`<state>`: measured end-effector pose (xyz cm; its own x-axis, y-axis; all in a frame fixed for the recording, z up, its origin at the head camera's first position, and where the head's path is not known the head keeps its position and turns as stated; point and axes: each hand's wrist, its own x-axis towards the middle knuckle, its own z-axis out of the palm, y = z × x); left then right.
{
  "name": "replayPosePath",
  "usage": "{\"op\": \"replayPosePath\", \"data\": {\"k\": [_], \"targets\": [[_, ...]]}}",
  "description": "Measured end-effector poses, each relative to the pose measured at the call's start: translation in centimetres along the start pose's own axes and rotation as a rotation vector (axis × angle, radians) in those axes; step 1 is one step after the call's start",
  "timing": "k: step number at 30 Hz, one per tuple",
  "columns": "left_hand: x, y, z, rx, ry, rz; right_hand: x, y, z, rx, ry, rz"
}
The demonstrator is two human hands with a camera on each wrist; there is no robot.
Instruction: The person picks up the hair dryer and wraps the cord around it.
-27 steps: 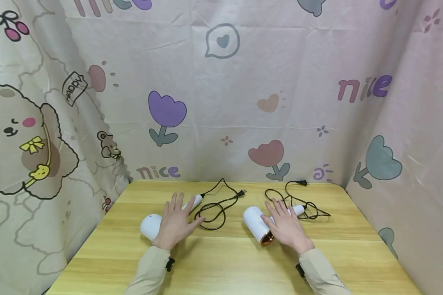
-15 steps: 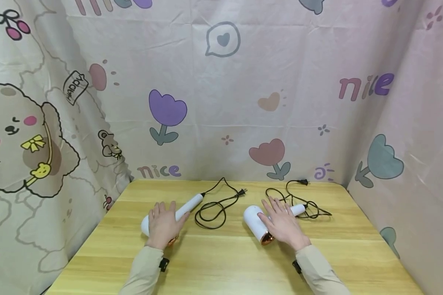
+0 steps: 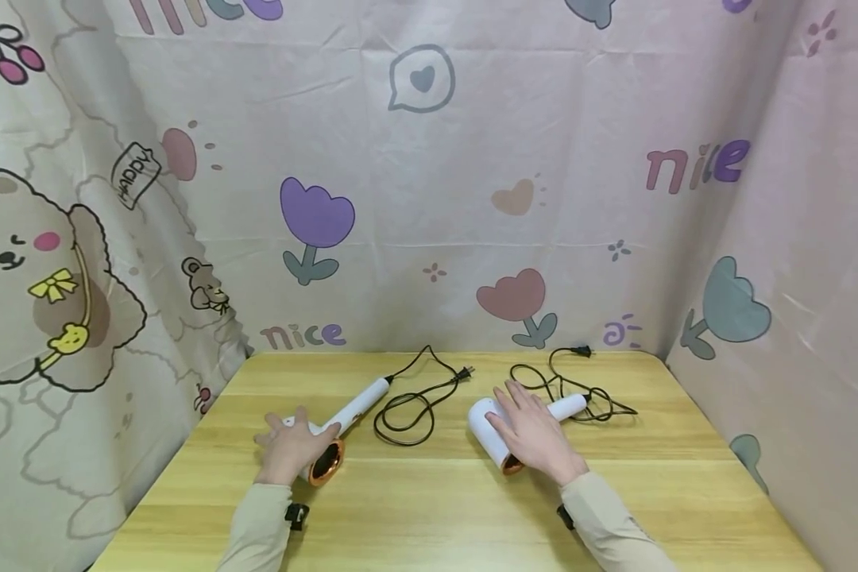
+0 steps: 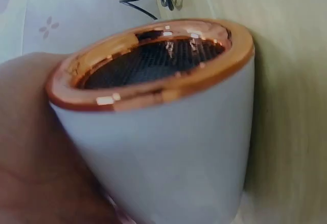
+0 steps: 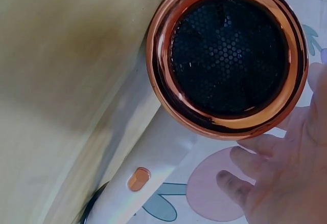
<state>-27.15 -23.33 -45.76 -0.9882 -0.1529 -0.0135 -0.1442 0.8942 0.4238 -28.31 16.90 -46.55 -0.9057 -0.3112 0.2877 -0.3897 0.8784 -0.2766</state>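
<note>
Two white hair dryers with copper-coloured nozzle rims lie on the wooden table. Over the barrel of the left hair dryer (image 3: 357,408) is my left hand (image 3: 289,451), its fingers spread. The left wrist view shows that dryer's white barrel (image 4: 163,152) and dark grille close up, with part of the hand beside it. Across the right hair dryer (image 3: 485,427), where barrel meets handle, lies my right hand (image 3: 536,437) with extended fingers. In the right wrist view its relaxed fingers are near the copper rim (image 5: 158,60); an orange switch (image 5: 139,179) shows on the handle.
A black cord (image 3: 429,413) with a plug loops right of the left dryer. Another black cord (image 3: 600,409) trails behind the right dryer. The table (image 3: 429,508) is bounded by a printed cloth backdrop (image 3: 415,199) at the back and sides.
My left hand has moved left and nearer, from the handle side onto the left dryer's barrel, baring the handle and copper nozzle. The right hand has shifted slightly left over its dryer.
</note>
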Motion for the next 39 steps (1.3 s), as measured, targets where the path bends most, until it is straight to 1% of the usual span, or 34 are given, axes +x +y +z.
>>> {"op": "replayPosePath", "data": {"k": [2, 6, 10, 13, 15, 18, 20, 26, 29, 30, 32, 34, 37, 39], "targets": [[0.1, -0.4, -0.1, -0.030, -0.011, -0.008, 0.0, -0.1, 0.1, 0.000, 0.001, -0.008], [0.5, -1.0, -0.1, -0.109, -0.012, -0.038, -0.2, -0.3, 0.2, 0.008, 0.011, -0.013], [0.8, -1.1, -0.4, -0.137, -0.010, -0.065, -0.4, -0.3, 0.3, 0.000, 0.032, -0.016], [1.0, -1.4, -0.9, -0.161, -0.054, -0.096, -0.5, -0.4, 0.3, -0.003, 0.050, -0.017], [1.1, -1.7, -1.2, -0.203, -0.095, -0.127, -0.5, -0.5, 0.2, 0.003, 0.052, -0.019], [1.2, -2.3, -1.6, -0.249, -0.139, -0.165, -0.6, -0.7, 0.1, 0.016, 0.049, -0.021], [1.3, -2.5, -1.6, -0.271, -0.147, -0.181, -0.5, -0.8, 0.1, 0.015, 0.044, -0.021], [1.8, -2.6, -1.5, -0.296, -0.128, -0.195, -0.2, -0.7, 0.0, 0.006, 0.042, -0.020], [2.0, -2.6, -1.5, -0.293, -0.101, -0.196, 0.0, -0.6, 0.0, 0.013, 0.030, -0.019], [2.1, -2.7, -1.5, -0.296, -0.083, -0.197, 0.0, -0.6, 0.0, 0.015, 0.030, -0.021], [2.3, -2.7, -1.4, -0.307, -0.033, -0.198, 0.1, -0.5, -0.1, 0.016, 0.029, -0.023], [2.4, -2.7, -1.4, -0.332, 0.030, -0.209, 0.2, -0.5, -0.1, 0.016, 0.032, -0.025], [2.5, -2.5, -1.3, -0.422, 0.139, -0.249, 0.4, -0.5, -0.2, 0.024, 0.042, -0.032], [2.5, -2.1, -1.4, -0.521, 0.200, -0.279, 0.6, -0.5, -0.3, 0.025, 0.044, -0.041]]}}
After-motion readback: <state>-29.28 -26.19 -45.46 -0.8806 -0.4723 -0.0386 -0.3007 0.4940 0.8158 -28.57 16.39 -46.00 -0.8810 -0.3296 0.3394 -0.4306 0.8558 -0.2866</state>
